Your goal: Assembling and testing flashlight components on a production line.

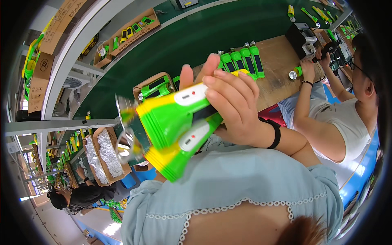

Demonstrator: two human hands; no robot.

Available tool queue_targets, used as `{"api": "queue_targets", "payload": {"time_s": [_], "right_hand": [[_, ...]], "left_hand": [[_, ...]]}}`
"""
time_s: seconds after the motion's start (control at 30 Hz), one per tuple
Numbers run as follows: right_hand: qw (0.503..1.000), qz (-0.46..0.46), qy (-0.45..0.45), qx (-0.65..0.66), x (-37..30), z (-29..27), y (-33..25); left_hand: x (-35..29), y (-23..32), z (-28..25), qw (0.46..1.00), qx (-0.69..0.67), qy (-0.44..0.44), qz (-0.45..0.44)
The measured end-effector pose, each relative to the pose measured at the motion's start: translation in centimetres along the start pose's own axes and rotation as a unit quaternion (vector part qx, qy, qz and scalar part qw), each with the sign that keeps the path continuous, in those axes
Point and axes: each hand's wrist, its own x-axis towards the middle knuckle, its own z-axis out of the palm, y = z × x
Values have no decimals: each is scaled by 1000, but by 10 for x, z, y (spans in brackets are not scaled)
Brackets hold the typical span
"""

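- Flashlights: your pair, a far flashlight and a near flashlight, sits up close to you, heads to the left, tails to the right. They overlap in view; contact between them is unclear.
- Right hand: your fingers wrap around the tail ends and grip the pair.
- Left hand: its grip is not discernible. Two upright fingertips show behind the pair; their owner hand is uncertain.
- Done, by judgement: both bodies look assembled, each with a white panel fitted and a clear head at its left end. Blur hides whether the heads are fully seated.
- Far side: a row of flashlights lies at the left edge of a cardboard sheet. More lie in a box to the left.
- Left to do, by judgement: your pair is not yet set down; whether it needs further work is not visible.
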Motion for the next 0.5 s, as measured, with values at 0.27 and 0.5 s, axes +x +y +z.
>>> {"api": "queue_targets", "payload": {"time_s": [0.27, 0.5], "right_hand": [[990, -99, 82, 50, -23, 13, 21], [990, -100, 6, 95, -23, 11, 34]], "left_hand": [[-27, -16, -10, 993, 81, -81, -42], [-9, -5, -15, 915, 396, -38, 69]]}}
